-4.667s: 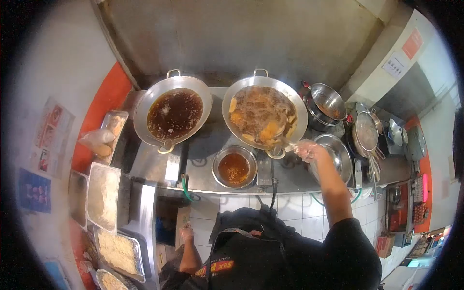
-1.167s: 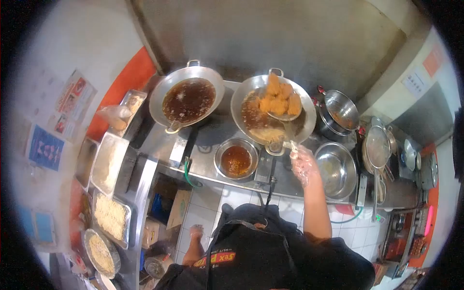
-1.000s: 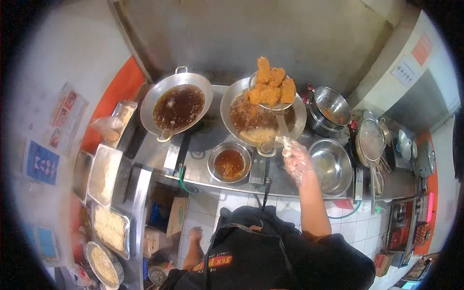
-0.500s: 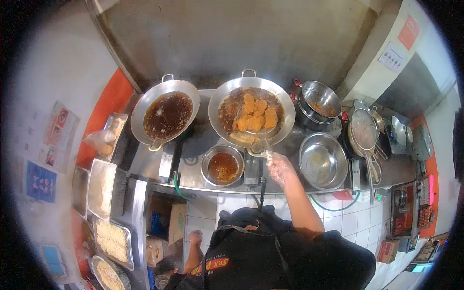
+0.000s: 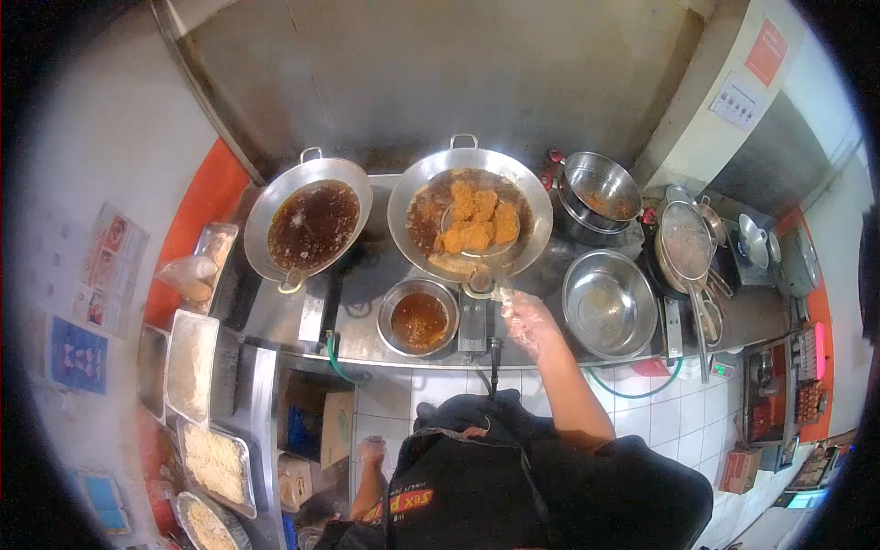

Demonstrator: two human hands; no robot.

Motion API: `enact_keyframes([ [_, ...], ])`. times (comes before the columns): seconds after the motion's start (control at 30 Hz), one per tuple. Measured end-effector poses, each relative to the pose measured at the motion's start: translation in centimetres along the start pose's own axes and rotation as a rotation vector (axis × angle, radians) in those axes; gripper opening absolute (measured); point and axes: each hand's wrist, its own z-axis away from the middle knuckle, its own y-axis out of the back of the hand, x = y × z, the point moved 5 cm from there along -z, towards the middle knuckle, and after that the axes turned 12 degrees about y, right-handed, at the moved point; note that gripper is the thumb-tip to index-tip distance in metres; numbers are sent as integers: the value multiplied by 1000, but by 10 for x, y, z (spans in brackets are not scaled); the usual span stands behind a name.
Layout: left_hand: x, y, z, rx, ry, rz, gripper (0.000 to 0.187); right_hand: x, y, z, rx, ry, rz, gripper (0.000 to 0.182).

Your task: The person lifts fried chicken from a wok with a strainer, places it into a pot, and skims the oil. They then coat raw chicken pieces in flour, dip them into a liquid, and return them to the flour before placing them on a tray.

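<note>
My right hand (image 5: 532,325), in a clear plastic glove, is closed on the handle of a skimmer (image 5: 489,251) at the front of the middle wok (image 5: 403,215). Several golden-brown battered fried pieces (image 5: 473,220) lie heaped on the skimmer, over the dark bubbling oil. A paler fried piece (image 5: 451,266) sits at the wok's front edge, partly behind the skimmer. Down by my side, away from the stove, hangs my left hand (image 5: 372,449); its fingers are too small and blurred to make out.
To the left stands a second wok (image 5: 261,229) of dark oil. A bowl of brown liquid (image 5: 387,323) is in front, with a steel bowl (image 5: 587,275) at right. Stacked pots (image 5: 600,170) and strainers (image 5: 686,240) stand farther right. Trays of breaded food (image 5: 218,463) line the left side.
The view has shifted slightly. My right hand keeps its grip on the skimmer, and the fried pieces stay heaped on it over the wok. My left hand still hangs down.
</note>
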Motion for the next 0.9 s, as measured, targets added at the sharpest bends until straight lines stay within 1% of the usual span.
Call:
enact_keyframes([
  [0.03,-1,-3,-3,0,-2,2,17,-1,0,1,-1,2,1,16],
  [0.1,-3,-6,-8,-4,7,2,18,-2,-2,2,-29,32,-18,5],
  [0.13,-26,-25,-39,20,-84,-7,19,-3,-1,2,-27,34,-19,5],
  [0.2,-69,-59,-93,74,-266,-31,20,-4,0,-1,-40,22,-3,15],
  [0.27,-38,-33,-50,49,-136,-124,20,-4,2,-1,-41,21,-5,14],
  [0.3,-2,-7,-5,33,-73,-174,20,-5,1,-2,-47,23,-2,14],
  [0.33,-29,-26,-37,31,-88,-106,20,-8,0,-3,-48,26,-4,14],
  [0.4,-77,-60,-94,25,-122,29,21,-8,1,1,-38,28,30,8],
  [0.43,-76,-64,-104,27,-124,28,21,-11,2,-1,-39,30,28,8],
  [0.5,-89,-64,-107,-85,6,252,21,-8,6,3,-38,9,-31,12],
  [0.53,-90,-64,-105,-87,7,246,21,-8,7,3,-33,8,-34,12],
  [0.6,-86,-60,-102,-12,-45,167,19,-10,7,3,-16,4,-28,11],
  [0.7,-82,-56,-96,-12,-69,142,19,-15,3,6,-11,12,-32,10],
  [0.83,-56,-40,-64,-25,-73,139,16,-26,-1,13,-30,20,-70,11],
  [0.9,-49,-33,-54,62,-56,-38,14,-34,-6,19,-102,55,-122,11],
])
